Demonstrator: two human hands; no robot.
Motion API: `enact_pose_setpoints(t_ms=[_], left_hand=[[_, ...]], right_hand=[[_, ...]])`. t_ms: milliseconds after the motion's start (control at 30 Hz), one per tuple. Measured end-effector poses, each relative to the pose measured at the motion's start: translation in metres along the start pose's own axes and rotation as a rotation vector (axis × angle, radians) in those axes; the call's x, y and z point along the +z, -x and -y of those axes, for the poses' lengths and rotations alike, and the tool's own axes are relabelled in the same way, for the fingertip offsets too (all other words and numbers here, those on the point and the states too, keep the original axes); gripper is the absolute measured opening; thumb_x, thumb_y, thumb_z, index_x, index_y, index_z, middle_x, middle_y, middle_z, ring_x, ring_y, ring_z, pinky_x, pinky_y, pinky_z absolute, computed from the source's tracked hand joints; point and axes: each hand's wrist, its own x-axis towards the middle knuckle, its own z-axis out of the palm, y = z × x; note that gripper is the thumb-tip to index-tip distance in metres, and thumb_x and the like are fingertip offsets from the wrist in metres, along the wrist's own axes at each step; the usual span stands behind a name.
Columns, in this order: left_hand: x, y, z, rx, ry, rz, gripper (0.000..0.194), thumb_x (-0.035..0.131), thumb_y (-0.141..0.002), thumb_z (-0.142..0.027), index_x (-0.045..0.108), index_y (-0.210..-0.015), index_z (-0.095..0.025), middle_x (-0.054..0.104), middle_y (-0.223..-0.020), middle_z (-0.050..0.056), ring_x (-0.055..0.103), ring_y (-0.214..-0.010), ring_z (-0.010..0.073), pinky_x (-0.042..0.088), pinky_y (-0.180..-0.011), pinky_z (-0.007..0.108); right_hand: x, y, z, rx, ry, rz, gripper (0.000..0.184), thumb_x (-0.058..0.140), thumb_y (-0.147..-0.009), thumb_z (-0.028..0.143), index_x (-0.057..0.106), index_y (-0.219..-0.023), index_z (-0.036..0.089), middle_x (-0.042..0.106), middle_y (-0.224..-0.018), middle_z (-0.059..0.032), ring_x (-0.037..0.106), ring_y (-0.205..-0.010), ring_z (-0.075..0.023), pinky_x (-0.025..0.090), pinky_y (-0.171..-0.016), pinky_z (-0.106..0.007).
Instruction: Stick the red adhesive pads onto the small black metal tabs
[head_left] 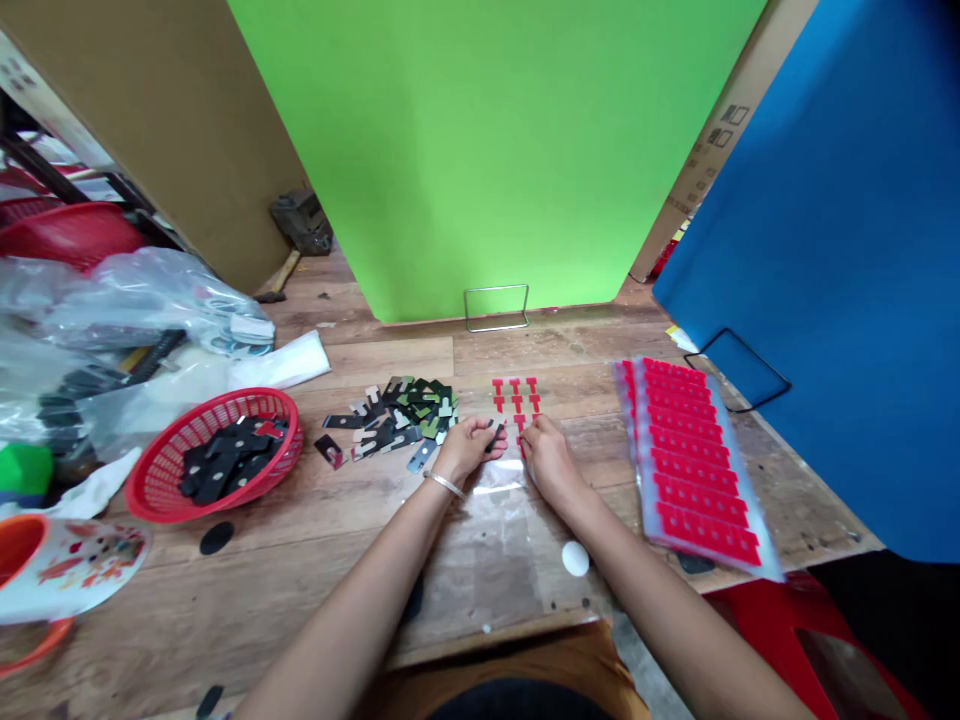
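My left hand (469,445) is closed on a small flat black piece (494,437), which pokes out between thumb and fingers. Beside it, my right hand (553,460) has its fingers pinched at a red T-shaped piece (521,440), mostly covered by the fingertips. Several more red T-shaped pieces (517,403) lie in short rows just beyond both hands, on what looks like a clear plastic sheet (501,490). Left of my left hand spreads a loose pile of flat, slotted black and shiny plates (409,415).
A red basket (142,495) of black pieces and a mug (82,565) stand at left. Stacked clear sheets with red rows (697,460) lie at right. A green board (480,150) and a blue board (832,300) rise behind. Plastic bags (150,300) crowd the far left.
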Motion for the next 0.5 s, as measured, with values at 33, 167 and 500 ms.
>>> enact_pose_setpoints(t_ms=[33, 167, 500], left_hand=[[0.000, -0.001, 0.000, -0.004, -0.001, -0.002, 0.012, 0.067, -0.073, -0.017, 0.058, -0.075, -0.010, 0.067, -0.069, 0.006, 0.063, -0.054, 0.0095, 0.053, -0.054, 0.019], [0.001, -0.004, 0.000, -0.026, -0.012, -0.023, 0.008, 0.065, -0.074, -0.015, 0.058, -0.073, -0.010, 0.067, -0.066, 0.005, 0.063, -0.053, 0.0103, 0.053, -0.053, 0.020], [0.005, -0.003, -0.001, -0.030, 0.001, -0.045, 0.005, 0.062, -0.075, -0.009, 0.057, -0.072, -0.010, 0.067, -0.063, 0.006, 0.063, -0.051, 0.0103, 0.052, -0.050, 0.019]], right_hand=[[0.000, 0.000, 0.001, 0.009, 0.009, -0.010, 0.019, 0.044, -0.078, 0.009, 0.056, -0.066, 0.018, 0.053, -0.080, -0.0062, 0.047, -0.071, -0.0162, 0.038, -0.067, -0.026], [-0.004, -0.002, 0.003, 0.033, -0.042, -0.063, 0.013, 0.047, -0.071, 0.007, 0.054, -0.067, 0.019, 0.052, -0.077, -0.0044, 0.047, -0.072, -0.0170, 0.038, -0.068, -0.027], [-0.024, 0.008, 0.001, 0.179, -0.426, -0.101, 0.007, 0.047, -0.075, 0.020, 0.052, -0.070, 0.018, 0.053, -0.066, 0.0012, 0.050, -0.061, -0.0126, 0.039, -0.059, -0.024]])
